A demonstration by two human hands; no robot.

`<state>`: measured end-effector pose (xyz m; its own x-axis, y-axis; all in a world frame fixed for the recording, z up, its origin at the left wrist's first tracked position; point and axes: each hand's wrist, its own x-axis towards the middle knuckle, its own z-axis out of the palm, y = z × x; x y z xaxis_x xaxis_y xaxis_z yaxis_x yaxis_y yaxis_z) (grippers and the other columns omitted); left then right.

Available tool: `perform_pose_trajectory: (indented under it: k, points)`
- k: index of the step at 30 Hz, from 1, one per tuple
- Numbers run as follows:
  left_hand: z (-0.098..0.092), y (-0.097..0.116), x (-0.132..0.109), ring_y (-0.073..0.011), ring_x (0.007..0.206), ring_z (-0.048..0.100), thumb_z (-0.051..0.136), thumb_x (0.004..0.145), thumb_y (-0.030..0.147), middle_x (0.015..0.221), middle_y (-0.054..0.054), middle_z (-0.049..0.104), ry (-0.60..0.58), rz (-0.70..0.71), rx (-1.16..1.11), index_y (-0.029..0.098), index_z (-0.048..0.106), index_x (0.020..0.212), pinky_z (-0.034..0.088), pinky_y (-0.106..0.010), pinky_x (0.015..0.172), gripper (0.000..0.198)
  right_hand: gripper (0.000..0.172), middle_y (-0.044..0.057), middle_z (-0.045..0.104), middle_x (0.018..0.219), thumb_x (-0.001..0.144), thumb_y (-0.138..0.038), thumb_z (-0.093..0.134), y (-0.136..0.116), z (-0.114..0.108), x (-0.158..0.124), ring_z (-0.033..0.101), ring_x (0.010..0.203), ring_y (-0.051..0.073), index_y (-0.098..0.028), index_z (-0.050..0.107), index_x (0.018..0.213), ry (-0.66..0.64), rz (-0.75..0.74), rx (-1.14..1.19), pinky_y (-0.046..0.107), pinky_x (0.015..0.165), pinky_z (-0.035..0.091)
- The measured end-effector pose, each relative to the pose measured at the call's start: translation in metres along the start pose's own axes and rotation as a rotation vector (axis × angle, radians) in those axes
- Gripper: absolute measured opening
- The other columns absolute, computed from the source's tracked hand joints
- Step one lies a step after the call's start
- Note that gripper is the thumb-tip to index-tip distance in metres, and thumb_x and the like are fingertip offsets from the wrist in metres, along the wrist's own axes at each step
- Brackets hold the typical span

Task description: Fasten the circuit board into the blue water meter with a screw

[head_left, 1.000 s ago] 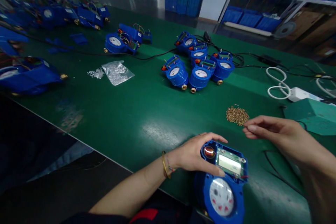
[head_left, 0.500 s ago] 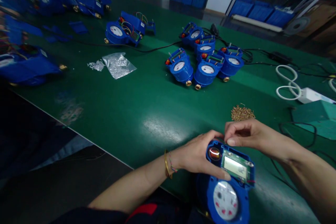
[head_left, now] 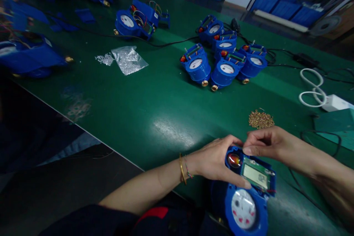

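My left hand (head_left: 221,163) is wrapped around a blue water meter (head_left: 230,206) at the bottom of the view, thumb across its middle. The meter has a round white dial (head_left: 243,209), a small LCD screen (head_left: 256,175) on a green circuit board, and a red-and-orange round part in its open upper housing. At the top edge of that housing my right hand (head_left: 262,143) has its thumb and fingertips pinched together. Whatever lies between those fingertips is too small or hidden to make out. Just beyond that hand is a pile of small brass-coloured screws (head_left: 261,119).
Several blue meters (head_left: 226,70) stand grouped on the green table (head_left: 155,99). One opened meter (head_left: 127,22) and a plastic bag of small silvery parts (head_left: 129,61) lie farther left. Black cables, a white cord (head_left: 312,87) and a green box (head_left: 336,125) occupy the right. Another person sits left.
The view has shifted, so things sit a little farther right. Digits now show on the meter's screen, which looked washed out before. My right fingertips stay at the housing's top edge.
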<state>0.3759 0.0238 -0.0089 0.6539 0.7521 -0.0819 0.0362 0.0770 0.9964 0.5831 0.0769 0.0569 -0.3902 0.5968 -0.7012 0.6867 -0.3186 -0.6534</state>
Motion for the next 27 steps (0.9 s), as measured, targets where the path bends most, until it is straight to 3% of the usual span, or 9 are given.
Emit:
perform_pose_trajectory:
  k: [5,15,18,21,25,27]
  points:
    - [0.001,0.000,0.002,-0.0378,0.117,0.060,0.085,0.057,0.048,0.128,-0.020,0.061,0.004,0.002,0.040,0.015,0.051,0.125,0.049,-0.055,0.097,0.083,0.057,-0.001,0.049,0.059,0.060,-0.068,0.082,0.001,0.003,-0.002,0.036,0.059,0.011,-0.015,0.063,0.065,0.030,-0.008,-0.021,0.024,0.058,0.025]
    - [0.003,0.002,0.003,-0.0382,0.116,0.060,0.085,0.059,0.049,0.127,-0.021,0.061,0.013,0.015,0.075,0.013,0.051,0.126,0.048,-0.053,0.098,0.084,0.063,-0.006,0.039,0.060,0.065,-0.069,0.081,-0.005,-0.004,0.008,0.031,0.059,0.008,-0.017,0.046,0.063,-0.166,-0.011,-0.027,0.022,0.056,0.022]
    - [0.002,0.001,0.003,-0.0383,0.116,0.060,0.086,0.058,0.048,0.127,-0.021,0.061,0.016,0.007,0.071,0.013,0.051,0.126,0.048,-0.054,0.098,0.084,0.060,-0.004,0.045,0.058,0.060,-0.066,0.085,-0.010,-0.004,0.007,0.037,0.058,0.009,-0.016,0.051,0.060,-0.142,-0.020,-0.005,0.023,0.057,0.029]
    - [0.001,-0.002,0.002,-0.0387,0.119,0.058,0.088,0.057,0.046,0.129,-0.019,0.061,0.017,-0.009,0.060,0.016,0.052,0.126,0.048,-0.054,0.099,0.083,0.053,0.003,0.062,0.068,0.064,-0.069,0.081,0.001,-0.015,-0.008,0.053,0.065,0.015,-0.018,0.068,0.071,0.081,-0.081,-0.004,0.027,0.063,0.044]
    - [0.000,-0.004,-0.001,-0.0373,0.121,0.057,0.089,0.058,0.042,0.133,-0.015,0.059,0.008,-0.012,0.022,0.021,0.050,0.129,0.047,-0.052,0.100,0.084,0.065,0.009,0.072,0.089,0.058,-0.078,0.078,0.059,-0.045,-0.058,0.066,0.079,0.025,-0.026,0.072,0.097,0.727,-0.100,0.180,0.035,0.070,0.056]
    - [-0.001,-0.003,-0.004,-0.0362,0.121,0.057,0.089,0.058,0.040,0.134,-0.015,0.058,0.005,-0.018,-0.017,0.022,0.049,0.130,0.047,-0.051,0.101,0.084,0.062,0.007,0.073,0.095,0.063,-0.084,0.064,0.102,-0.053,-0.090,0.069,0.089,0.030,-0.032,0.067,0.097,1.054,-0.008,0.069,0.041,0.077,0.058]
